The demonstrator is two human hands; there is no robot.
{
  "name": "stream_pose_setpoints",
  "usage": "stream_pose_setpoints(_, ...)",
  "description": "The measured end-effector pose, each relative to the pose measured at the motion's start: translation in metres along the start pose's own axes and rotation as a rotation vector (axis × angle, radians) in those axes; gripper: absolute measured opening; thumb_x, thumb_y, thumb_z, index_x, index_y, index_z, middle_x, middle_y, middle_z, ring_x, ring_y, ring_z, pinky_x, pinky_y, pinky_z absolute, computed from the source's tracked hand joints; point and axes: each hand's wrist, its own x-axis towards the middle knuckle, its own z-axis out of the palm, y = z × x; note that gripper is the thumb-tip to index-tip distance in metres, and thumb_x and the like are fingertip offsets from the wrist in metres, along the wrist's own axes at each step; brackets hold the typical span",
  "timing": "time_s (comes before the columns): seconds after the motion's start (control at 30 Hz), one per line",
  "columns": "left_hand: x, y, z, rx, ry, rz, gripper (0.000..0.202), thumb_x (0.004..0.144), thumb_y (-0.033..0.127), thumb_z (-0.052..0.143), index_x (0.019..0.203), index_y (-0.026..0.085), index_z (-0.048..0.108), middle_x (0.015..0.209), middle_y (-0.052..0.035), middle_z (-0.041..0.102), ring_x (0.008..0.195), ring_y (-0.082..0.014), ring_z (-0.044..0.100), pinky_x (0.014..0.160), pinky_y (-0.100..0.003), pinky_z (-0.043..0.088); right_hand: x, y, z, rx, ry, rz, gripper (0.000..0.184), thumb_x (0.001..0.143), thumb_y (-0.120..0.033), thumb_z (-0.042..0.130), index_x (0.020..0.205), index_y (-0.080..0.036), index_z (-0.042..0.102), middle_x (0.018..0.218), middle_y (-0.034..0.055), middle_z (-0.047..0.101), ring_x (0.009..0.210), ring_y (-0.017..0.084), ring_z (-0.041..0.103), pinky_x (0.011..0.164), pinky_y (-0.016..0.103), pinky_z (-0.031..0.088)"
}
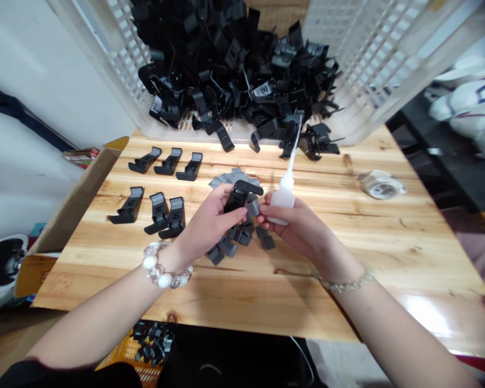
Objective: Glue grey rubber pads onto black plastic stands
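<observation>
My left hand (210,221) is closed on a black plastic bracket (237,195) with a bent top, held above the middle of the table. A small grey pad (253,206) sits between the hands, at my left thumb and the right fingertips; which hand bears it I cannot tell. My right hand (299,223) wraps round a white squeeze bottle (282,203), its long thin nozzle (296,143) pointing up and away. Beneath the hands lie loose dark grey pads (226,247), with a heap of lighter grey pads (235,175) just behind.
Several black brackets with grey strips (131,206) lie in two rows at the left. A white plastic crate (367,102) heaped with black brackets (226,64) stands at the back. A tape roll (382,185) lies at right. Below the front edge is an orange basket (123,353) of black parts.
</observation>
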Motion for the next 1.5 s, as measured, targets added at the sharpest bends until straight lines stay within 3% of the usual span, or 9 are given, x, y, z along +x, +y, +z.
stream_pose_setpoints(0.77, 0.0010, -0.0044, -0.0011, 0.007, 0.000, 0.016, 0.030, 0.082, 0.019, 0.070, 0.108, 0.016, 0.056, 0.091, -0.0031, 0.068, 0.077, -0.0128, 0.061, 0.073, -0.027, 0.049, -0.0021, -0.0019, 0.0013, 0.006, -0.045, -0.038, 0.023, 0.068, -0.020, 0.080, 0.078, -0.017, 0.060, 0.069, -0.0002, 0.065, 0.066, 0.010, 0.061, 0.057, 0.021, 0.044)
stream_pose_setpoints(1.27, 0.0005, -0.0017, 0.0001, 0.034, -0.028, 0.034, 0.027, 0.084, 0.015, 0.065, 0.108, 0.015, 0.054, 0.097, -0.0061, 0.070, 0.090, -0.0175, 0.066, 0.084, -0.033, 0.052, -0.0025, -0.0029, 0.0019, 0.013, -0.049, -0.040, 0.023, 0.067, -0.019, 0.081, 0.078, -0.018, 0.061, 0.070, -0.0006, 0.064, 0.066, 0.011, 0.061, 0.056, 0.022, 0.043)
stream_pose_setpoints(1.4, 0.0015, -0.0039, -0.0003, 0.007, -0.030, 0.034, 0.028, 0.083, 0.016, 0.065, 0.108, 0.016, 0.054, 0.099, -0.0053, 0.070, 0.090, -0.0172, 0.066, 0.083, -0.032, 0.052, -0.0032, -0.0030, 0.0027, 0.007, -0.069, -0.044, 0.023, 0.069, -0.020, 0.080, 0.077, -0.018, 0.060, 0.069, -0.0006, 0.064, 0.064, 0.010, 0.059, 0.056, 0.023, 0.043)
stream_pose_setpoints(1.5, 0.0020, -0.0060, -0.0008, -0.008, -0.034, 0.012, 0.027, 0.082, 0.015, 0.066, 0.107, 0.017, 0.055, 0.094, -0.0035, 0.069, 0.084, -0.0156, 0.065, 0.077, -0.029, 0.051, -0.0040, -0.0025, 0.0032, -0.013, -0.059, -0.080, 0.027, 0.065, -0.018, 0.082, 0.079, -0.019, 0.059, 0.080, 0.0000, 0.068, 0.067, 0.011, 0.061, 0.056, 0.023, 0.045)
